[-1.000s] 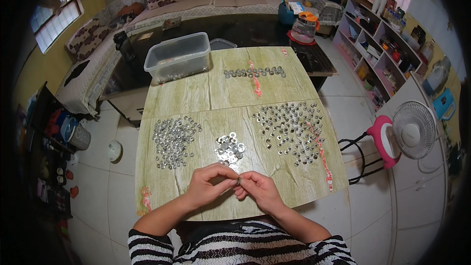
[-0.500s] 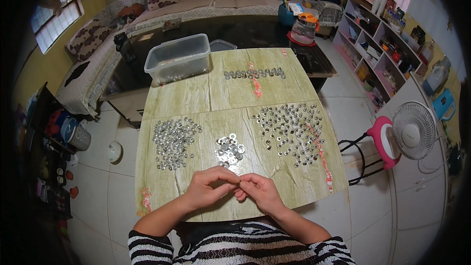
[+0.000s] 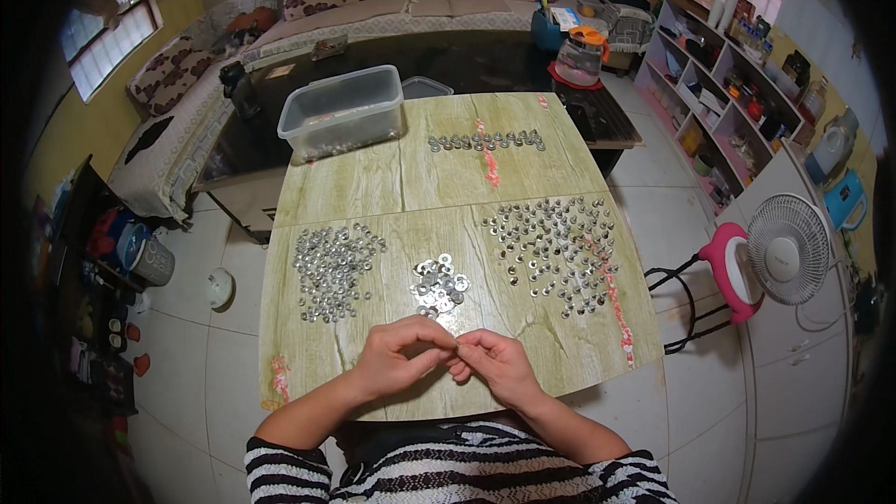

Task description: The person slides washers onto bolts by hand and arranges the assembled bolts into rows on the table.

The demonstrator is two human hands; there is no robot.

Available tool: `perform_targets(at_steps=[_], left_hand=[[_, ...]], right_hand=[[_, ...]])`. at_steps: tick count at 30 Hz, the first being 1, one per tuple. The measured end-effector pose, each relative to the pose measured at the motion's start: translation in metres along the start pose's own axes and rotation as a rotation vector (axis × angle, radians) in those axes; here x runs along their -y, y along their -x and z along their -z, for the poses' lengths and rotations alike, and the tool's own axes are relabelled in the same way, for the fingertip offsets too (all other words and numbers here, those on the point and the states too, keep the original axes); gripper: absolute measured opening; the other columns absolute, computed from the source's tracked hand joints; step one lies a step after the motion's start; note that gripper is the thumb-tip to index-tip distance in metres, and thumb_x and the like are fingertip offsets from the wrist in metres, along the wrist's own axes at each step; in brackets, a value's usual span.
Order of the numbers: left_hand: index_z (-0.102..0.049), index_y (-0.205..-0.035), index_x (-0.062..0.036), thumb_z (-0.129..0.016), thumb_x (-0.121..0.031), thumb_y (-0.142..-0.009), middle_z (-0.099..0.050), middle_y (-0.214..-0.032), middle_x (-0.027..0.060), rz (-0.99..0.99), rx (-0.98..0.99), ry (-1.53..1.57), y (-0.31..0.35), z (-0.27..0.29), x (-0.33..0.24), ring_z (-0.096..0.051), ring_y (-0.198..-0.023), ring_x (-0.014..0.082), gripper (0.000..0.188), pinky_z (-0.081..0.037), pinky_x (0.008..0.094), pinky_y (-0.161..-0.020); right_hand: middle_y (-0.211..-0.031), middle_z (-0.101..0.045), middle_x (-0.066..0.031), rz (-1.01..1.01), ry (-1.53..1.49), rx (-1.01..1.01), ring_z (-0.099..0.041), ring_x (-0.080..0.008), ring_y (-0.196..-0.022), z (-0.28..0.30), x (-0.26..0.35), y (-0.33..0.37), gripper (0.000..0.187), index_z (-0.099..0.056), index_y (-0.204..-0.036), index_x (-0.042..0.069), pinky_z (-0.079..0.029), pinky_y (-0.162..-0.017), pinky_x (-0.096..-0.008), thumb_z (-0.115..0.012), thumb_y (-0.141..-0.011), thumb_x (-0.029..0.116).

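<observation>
My left hand (image 3: pixel 401 355) and my right hand (image 3: pixel 495 364) meet fingertip to fingertip above the near edge of the table (image 3: pixel 392 196). Both are closed in a pinch; whatever lies between the fingers is too small and hidden to name. Just beyond them is a small heap of flat metal washers (image 3: pixel 439 285). On the left spreads a cluster of silver nuts (image 3: pixel 336 271). Many small screws (image 3: pixel 551 257) stand on the right, apart from each other. Farther back, assembled-looking metal pieces (image 3: pixel 485 141) form a zigzag row.
A clear plastic tub (image 3: pixel 342 117) with metal parts in its bottom stands at the table's far left corner. Behind is a dark low table (image 3: pixel 448 56) bearing a jug with an orange lid (image 3: pixel 581 56). A white fan (image 3: pixel 789 247) stands to the right by a pink-backed chair (image 3: pixel 728 266).
My hands stay pinched together in the same place. The view has shifted very slightly; nothing on the table has visibly moved.
</observation>
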State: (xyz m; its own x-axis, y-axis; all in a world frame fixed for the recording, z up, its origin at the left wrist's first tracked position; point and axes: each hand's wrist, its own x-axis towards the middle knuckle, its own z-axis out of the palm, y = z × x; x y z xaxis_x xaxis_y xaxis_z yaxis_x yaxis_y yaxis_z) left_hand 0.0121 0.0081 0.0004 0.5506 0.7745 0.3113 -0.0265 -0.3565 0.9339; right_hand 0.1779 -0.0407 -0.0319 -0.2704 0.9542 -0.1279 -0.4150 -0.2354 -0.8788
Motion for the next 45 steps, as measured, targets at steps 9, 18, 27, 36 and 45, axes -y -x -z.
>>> perform_targets(at_steps=[9, 18, 27, 36, 45], left_hand=[[-0.06, -0.082, -0.0008, -0.064, -0.001, -0.067, -0.059, -0.081, 0.0092, -0.154, -0.03, -0.145, -0.005, -0.004, -0.011, -0.058, -0.076, 0.0174, 0.016, -0.046, 0.0263, -0.068], [-0.059, -0.083, 0.0006, -0.064, 0.003, -0.066, -0.058, -0.085, 0.0104, -0.037, -0.011, -0.157, -0.001, 0.001, -0.007, -0.057, -0.08, 0.0185, 0.018, -0.045, 0.0279, -0.072], [-0.057, -0.087, 0.0009, -0.063, -0.001, -0.069, -0.058, -0.082, 0.0098, -0.011, -0.003, -0.04, 0.002, -0.001, 0.0, -0.058, -0.074, 0.0151, 0.019, -0.046, 0.024, -0.066], [-0.055, -0.089, 0.0027, -0.06, 0.001, -0.073, -0.056, -0.083, 0.0072, 0.058, -0.045, 0.098, -0.002, -0.003, -0.004, -0.055, -0.075, 0.0119, 0.017, -0.046, 0.0228, -0.068], [-0.055, -0.089, 0.0027, -0.059, 0.001, -0.074, -0.055, -0.083, 0.007, 0.041, -0.094, 0.006, -0.002, -0.005, -0.006, -0.055, -0.076, 0.0119, 0.015, -0.047, 0.0225, -0.067]], right_hand=[[-0.076, -0.057, -0.0059, 0.027, -0.008, -0.003, -0.054, -0.0093, -0.065, 0.0, 0.0, -0.001, 0.018, -0.051, -0.095, -0.002, -0.045, -0.058, -0.02, -0.047, -0.086, 0.013], [-0.077, -0.057, -0.0092, 0.005, -0.005, -0.008, -0.055, -0.0127, -0.066, -0.001, 0.002, 0.0, 0.016, -0.05, -0.092, -0.004, -0.047, -0.061, -0.0231, -0.045, -0.086, 0.01], [-0.076, -0.057, -0.0065, 0.014, 0.0, -0.007, -0.054, -0.0097, -0.066, 0.0, -0.001, 0.002, 0.018, -0.051, -0.093, -0.002, -0.044, -0.058, -0.0201, -0.048, -0.085, 0.014], [-0.075, -0.057, -0.0063, 0.045, 0.009, -0.061, -0.053, -0.009, -0.064, -0.002, 0.002, 0.0, 0.017, -0.052, -0.09, -0.002, -0.045, -0.058, -0.0205, -0.047, -0.086, 0.013], [-0.076, -0.056, -0.0059, 0.044, 0.009, -0.064, -0.053, -0.0084, -0.065, -0.003, 0.002, 0.001, 0.015, -0.051, -0.089, -0.002, -0.045, -0.058, -0.0197, -0.049, -0.085, 0.013]])
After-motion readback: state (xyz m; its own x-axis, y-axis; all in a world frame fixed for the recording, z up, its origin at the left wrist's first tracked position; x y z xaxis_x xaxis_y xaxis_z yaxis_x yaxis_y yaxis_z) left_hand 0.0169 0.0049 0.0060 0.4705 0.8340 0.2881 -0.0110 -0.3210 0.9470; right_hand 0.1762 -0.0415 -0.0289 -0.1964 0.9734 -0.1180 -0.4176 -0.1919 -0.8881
